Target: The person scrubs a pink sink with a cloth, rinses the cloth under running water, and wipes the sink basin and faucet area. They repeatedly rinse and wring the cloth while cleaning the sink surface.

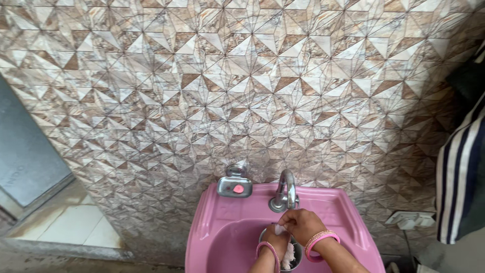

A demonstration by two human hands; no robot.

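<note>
Gripping a white cloth-like wad [288, 254], my right hand [301, 225] and left hand [276, 235] sit pressed together over a round steel vessel [295, 255]. I read both hands as closed on the wad, which hangs into the vessel. Below them lies the pink plastic washbasin [222, 237]. Just above the hands stands the curved chrome tap [286, 191]. Left of the tap sits a metal soap dish [235, 186].

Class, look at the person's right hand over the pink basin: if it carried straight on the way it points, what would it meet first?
The right hand points up and left towards the wall, so it would probably meet the metal tap first, just beyond its fingers; depth is hard to judge from above.
</note>
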